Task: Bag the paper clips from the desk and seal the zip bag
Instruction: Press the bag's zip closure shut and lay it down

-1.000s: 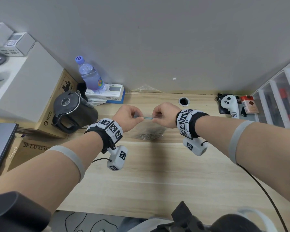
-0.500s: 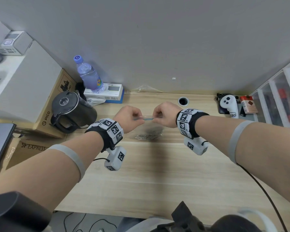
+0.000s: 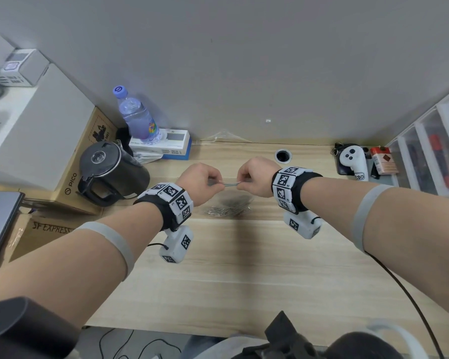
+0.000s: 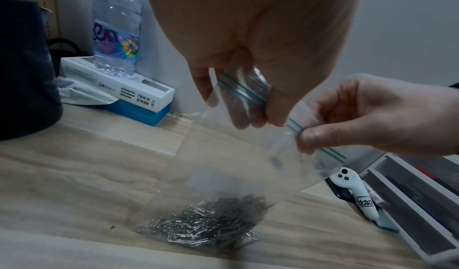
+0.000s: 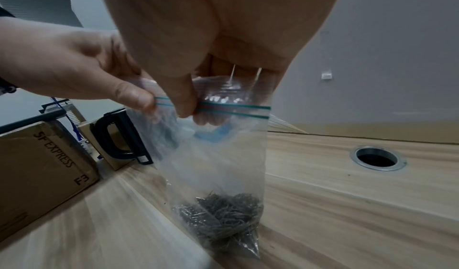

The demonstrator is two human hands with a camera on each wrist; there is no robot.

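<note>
Both hands are holding the zip bag (image 4: pixel 223 167) upright above the tabletop (image 3: pixel 244 268) so the paper clips (image 4: pixel 208 220) are settling at its bottom, away from the closure. The left hand (image 4: pixel 248 37) and right hand (image 4: pixel 372 116) are each pinching the green zip strip (image 5: pixel 233 109) between thumb and fingers (image 4: pixel 313 136), apparently pressing it shut.

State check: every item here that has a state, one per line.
zip bag: upright, hanging from both hands
paper clips: inside bag, heaped at bottom
left hand: pinching zip strip
right hand: pinching zip strip
water bottle: capped, upright
kettle: lid shut
</note>
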